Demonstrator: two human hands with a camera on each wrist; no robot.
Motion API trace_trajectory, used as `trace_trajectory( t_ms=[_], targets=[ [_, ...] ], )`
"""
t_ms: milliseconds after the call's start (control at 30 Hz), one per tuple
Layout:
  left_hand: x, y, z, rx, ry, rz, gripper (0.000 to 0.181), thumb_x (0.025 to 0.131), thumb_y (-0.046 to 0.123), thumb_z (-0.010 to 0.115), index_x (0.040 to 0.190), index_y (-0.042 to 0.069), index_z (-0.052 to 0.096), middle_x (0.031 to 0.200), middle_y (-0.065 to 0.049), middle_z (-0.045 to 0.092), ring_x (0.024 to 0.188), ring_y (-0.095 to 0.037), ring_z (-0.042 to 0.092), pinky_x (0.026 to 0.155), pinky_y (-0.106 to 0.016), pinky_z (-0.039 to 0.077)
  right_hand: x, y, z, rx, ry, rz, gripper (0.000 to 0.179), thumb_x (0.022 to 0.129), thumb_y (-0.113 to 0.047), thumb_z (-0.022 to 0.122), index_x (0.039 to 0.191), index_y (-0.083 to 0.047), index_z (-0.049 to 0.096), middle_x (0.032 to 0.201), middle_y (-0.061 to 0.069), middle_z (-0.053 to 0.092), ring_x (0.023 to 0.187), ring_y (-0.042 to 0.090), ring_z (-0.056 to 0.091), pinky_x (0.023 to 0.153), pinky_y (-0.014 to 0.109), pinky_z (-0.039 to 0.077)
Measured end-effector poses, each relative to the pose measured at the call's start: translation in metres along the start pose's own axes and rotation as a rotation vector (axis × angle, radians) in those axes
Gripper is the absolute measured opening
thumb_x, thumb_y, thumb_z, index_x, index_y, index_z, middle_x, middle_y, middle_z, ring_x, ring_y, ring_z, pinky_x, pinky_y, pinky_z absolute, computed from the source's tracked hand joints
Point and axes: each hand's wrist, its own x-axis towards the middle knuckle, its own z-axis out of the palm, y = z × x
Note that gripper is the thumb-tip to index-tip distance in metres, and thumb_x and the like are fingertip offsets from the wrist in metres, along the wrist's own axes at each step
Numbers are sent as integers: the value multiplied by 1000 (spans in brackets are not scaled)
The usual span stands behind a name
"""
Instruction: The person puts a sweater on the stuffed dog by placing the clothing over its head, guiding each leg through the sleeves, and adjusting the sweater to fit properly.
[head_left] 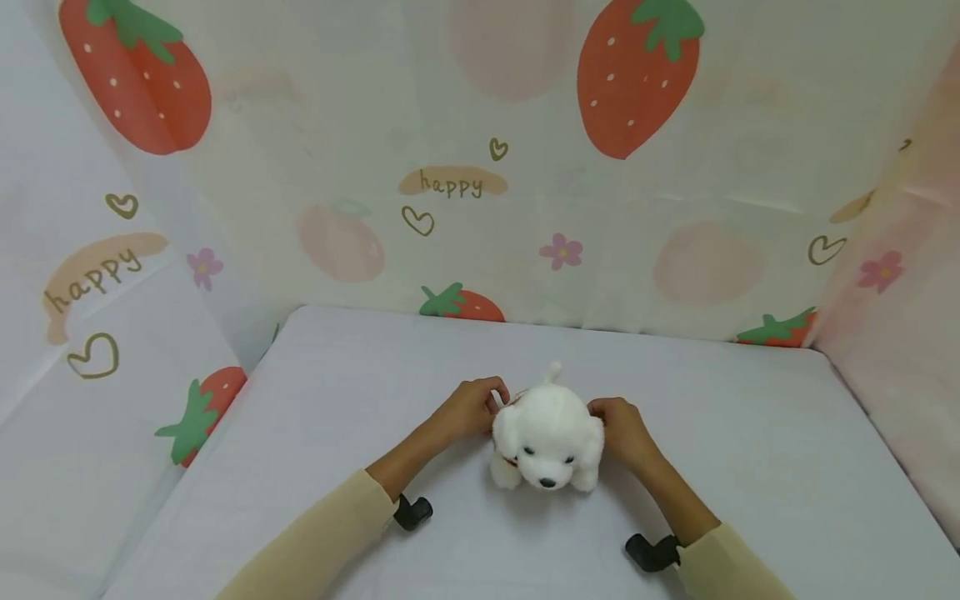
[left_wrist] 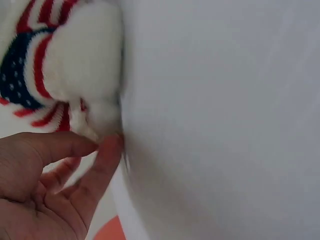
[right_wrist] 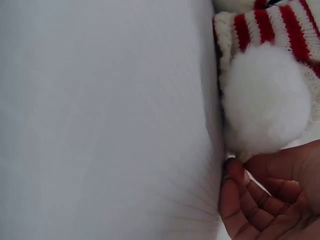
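Note:
A white plush dog (head_left: 551,433) stands on the white table, its face toward me and its tail up at the back. In the wrist views it wears a knitted sweater (left_wrist: 20,65) with red and white stripes and a navy part with white dots. My left hand (head_left: 471,408) is at the dog's left side in the head view; thumb and forefinger pinch a cream edge low on it. On the other side my right hand (head_left: 622,429) pinches the toy low down, beside a white fluffy leg (right_wrist: 267,100). The head hides the fingertips in the head view.
The white tabletop (head_left: 360,358) spreads around the toy. Behind it and at both sides hang sheets printed with strawberries (head_left: 637,75), hearts and flowers. A black wrist device (head_left: 412,512) sits at the left cuff, and another black device (head_left: 651,552) at the right.

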Motion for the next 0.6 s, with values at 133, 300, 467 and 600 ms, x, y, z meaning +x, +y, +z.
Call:
trace_trajectory(
  t_ms=[133,300,467,600],
  targets=[
    [-13,9,-2,47,96,60,23,86,-6,63,106,6,61,76,-2,58,62,-12,51,55,-24,42,-13,-10,-9,10,37,-32,8,89,-2,68,96,-2,72,88,4,71,81,20,63,72,37,52],
    [-33,18,-10,-31,82,92,19,91,1,62,109,7,64,89,-1,65,80,-13,61,67,-26,50,-35,-20,-23,65,-3,-88,18,94,-7,66,112,-5,68,104,5,71,96,22,67,81,36,55],
    [-42,18,-11,-146,-102,40,37,91,12,72,127,6,64,118,-5,68,100,-17,66,79,-29,55,-47,-19,-19,150,-208,-147,40,91,-17,75,126,-3,63,115,8,70,103,22,67,82,33,56],
    [-39,18,-8,-130,-164,33,41,87,17,77,125,5,67,114,-5,71,94,-15,68,75,-29,55,-47,-18,-7,140,-212,-156,25,91,-20,75,109,-5,68,93,0,67,82,14,60,69,28,52]
  ],
)
